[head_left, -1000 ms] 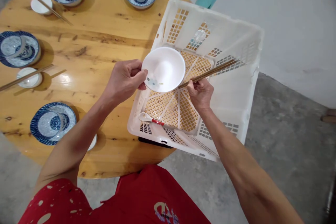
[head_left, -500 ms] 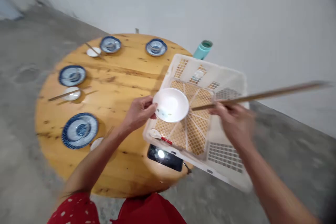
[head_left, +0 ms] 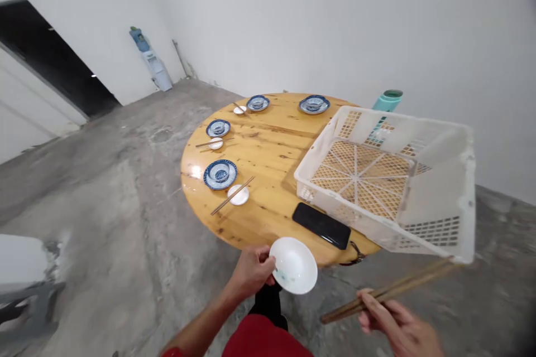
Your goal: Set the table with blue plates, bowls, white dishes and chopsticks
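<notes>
My left hand (head_left: 255,270) is closed on the rim of a small white dish (head_left: 295,265), thumb on top, held tilted in front of the table's near edge. Between the fingers of my right hand (head_left: 396,321) is a pair of wooden chopsticks (head_left: 404,284), slanting up to the right, below the front corner of a white plastic basket (head_left: 446,170). Nearest to the dish on the table lies a black phone (head_left: 321,226). A blue-patterned plate (head_left: 208,179) carries a bowl (head_left: 220,172), and beside it chopsticks (head_left: 221,207) rest across a white saucer (head_left: 239,195).
More blue plates (head_left: 218,128) stand around the round wooden table (head_left: 268,162), two with saucers and chopsticks. The basket overhangs the table's right edge. A teal bottle (head_left: 387,101) stands behind it. A water dispenser (head_left: 154,64) is by the far wall.
My view has swung left, bringing in the doorway and dispenser. Both hands have come back from over the basket toward me, still holding the dish and chopsticks. The spoon in the basket is out of sight.
</notes>
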